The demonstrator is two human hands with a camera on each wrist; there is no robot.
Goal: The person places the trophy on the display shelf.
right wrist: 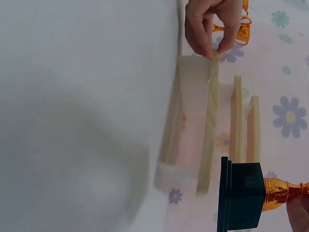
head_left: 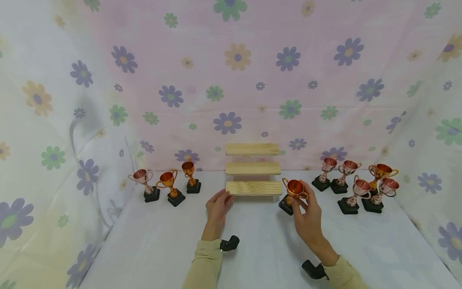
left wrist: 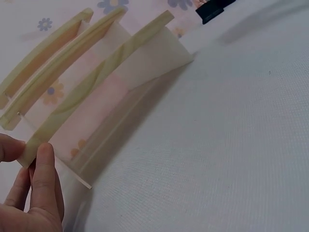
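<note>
A small three-step wooden stand with pale planks on clear supports stands at the back middle. My left hand pinches the left end of its lowest plank, thumb above and fingers below, as the left wrist view shows at the plank. In my right hand is a gold trophy cup with a black base, gripped around its cup and stem. The trophy is tilted and lifted off the table, just right of the stand. Its black base faces the camera in the right wrist view.
Three trophies stand left of the stand: a rose-gold one and two gold ones. Several more, mostly rose-gold, with one gold trophy, are grouped at right. A flowered cloth hangs behind the white table.
</note>
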